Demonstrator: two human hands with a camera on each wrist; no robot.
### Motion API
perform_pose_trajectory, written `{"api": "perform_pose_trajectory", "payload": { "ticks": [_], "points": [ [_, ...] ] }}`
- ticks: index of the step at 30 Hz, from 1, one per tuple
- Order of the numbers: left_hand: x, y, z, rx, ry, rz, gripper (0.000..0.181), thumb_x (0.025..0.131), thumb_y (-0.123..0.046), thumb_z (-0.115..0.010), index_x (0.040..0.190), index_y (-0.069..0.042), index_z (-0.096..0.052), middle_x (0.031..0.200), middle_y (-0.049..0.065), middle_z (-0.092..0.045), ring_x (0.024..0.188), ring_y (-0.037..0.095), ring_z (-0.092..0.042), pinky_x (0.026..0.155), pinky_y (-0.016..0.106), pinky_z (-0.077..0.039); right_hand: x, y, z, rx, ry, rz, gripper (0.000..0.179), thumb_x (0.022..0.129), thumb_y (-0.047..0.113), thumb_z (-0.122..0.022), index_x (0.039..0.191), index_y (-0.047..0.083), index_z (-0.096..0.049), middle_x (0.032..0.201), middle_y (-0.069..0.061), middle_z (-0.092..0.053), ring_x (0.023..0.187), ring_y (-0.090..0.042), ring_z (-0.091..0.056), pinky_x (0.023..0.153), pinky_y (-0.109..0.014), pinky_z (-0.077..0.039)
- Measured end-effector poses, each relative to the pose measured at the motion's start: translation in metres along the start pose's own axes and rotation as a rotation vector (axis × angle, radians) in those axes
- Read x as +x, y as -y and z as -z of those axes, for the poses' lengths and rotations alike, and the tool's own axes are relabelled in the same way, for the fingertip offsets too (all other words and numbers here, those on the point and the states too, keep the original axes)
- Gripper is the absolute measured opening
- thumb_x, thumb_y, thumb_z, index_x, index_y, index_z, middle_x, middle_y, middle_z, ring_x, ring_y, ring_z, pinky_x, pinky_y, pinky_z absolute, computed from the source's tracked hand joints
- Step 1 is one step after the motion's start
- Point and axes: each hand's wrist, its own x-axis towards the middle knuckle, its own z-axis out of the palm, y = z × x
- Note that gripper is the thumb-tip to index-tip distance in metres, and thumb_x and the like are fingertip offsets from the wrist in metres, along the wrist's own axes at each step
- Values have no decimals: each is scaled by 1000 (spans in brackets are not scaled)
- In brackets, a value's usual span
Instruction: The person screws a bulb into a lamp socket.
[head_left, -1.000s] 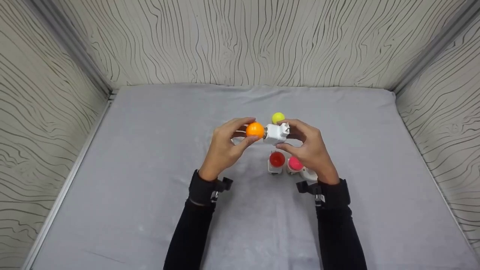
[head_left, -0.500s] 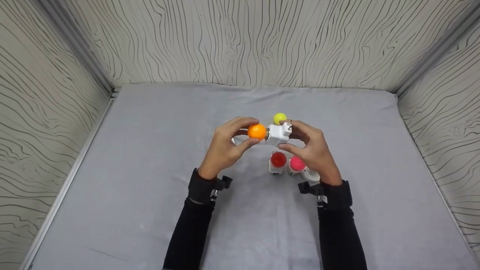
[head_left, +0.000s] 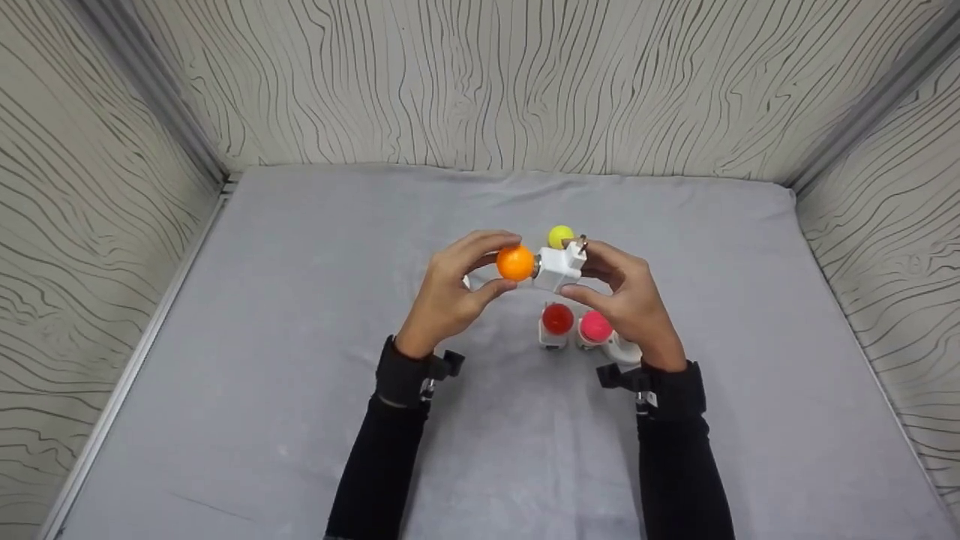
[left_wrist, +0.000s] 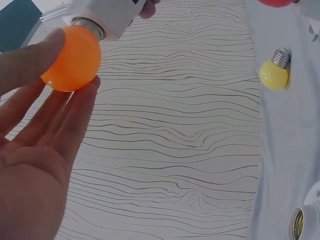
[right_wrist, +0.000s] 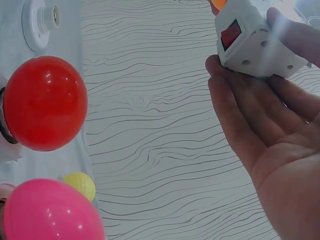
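My left hand (head_left: 454, 292) pinches an orange light bulb (head_left: 515, 263) between thumb and fingertips, above the table. The bulb's metal base sits partly inside a white plug-in bulb socket (head_left: 555, 271), its plug pins facing away to the upper right. Thumb and fingers of my right hand (head_left: 630, 300) grip that socket by its body. On one face of it the right wrist view shows a red switch (right_wrist: 231, 35). Part of the metal thread (left_wrist: 90, 26) shows between bulb and socket in the left wrist view.
Below the hands, a red bulb (head_left: 557, 319) and a pink bulb (head_left: 596, 327) stand in white sockets. A yellow bulb (left_wrist: 274, 75) lies loose farther back. A round white lamp holder (right_wrist: 35, 27) rests on the cloth, and another white piece (head_left: 624, 351) is partly under the right wrist.
The socket has turned a little, its pins now pointing more upward in the head view. Both hands appear slightly farther right, with the bulb and socket still held together.
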Motion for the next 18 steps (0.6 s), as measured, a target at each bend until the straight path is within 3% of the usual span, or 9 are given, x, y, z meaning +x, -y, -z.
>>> {"api": "perform_pose_trajectory", "payload": {
  "ticks": [7, 12, 18],
  "points": [
    [1, -2, -1, 3, 1, 14, 51, 93, -14, -81, 140, 0, -66, 139, 19, -67, 128, 27, -70, 108, 28, -61, 0, 4, 1, -5, -19, 46, 59, 80, -15, -83, 134, -15, -62, 124, 21, -73, 111, 0, -72, 101, -16, -61],
    [1, -4, 0, 77, -2, 37, 50, 92, -20, -84, 138, -6, -69, 136, 13, -71, 119, 22, -72, 96, 27, -66, 0, 7, 1, -7, -33, 72, 59, 79, -16, -83, 134, -15, -62, 125, 20, -72, 111, -1, -72, 101, -16, -61],
    [0, -2, -2, 78, -17, 67, 42, 97, -20, -78, 136, -6, -71, 126, 11, -79, 103, 22, -78, 83, 35, -69, 0, 7, 2, -21, -45, 79, 59, 78, -15, -85, 133, -12, -64, 124, 19, -72, 110, -1, -72, 101, -17, -61]
  ]
}}
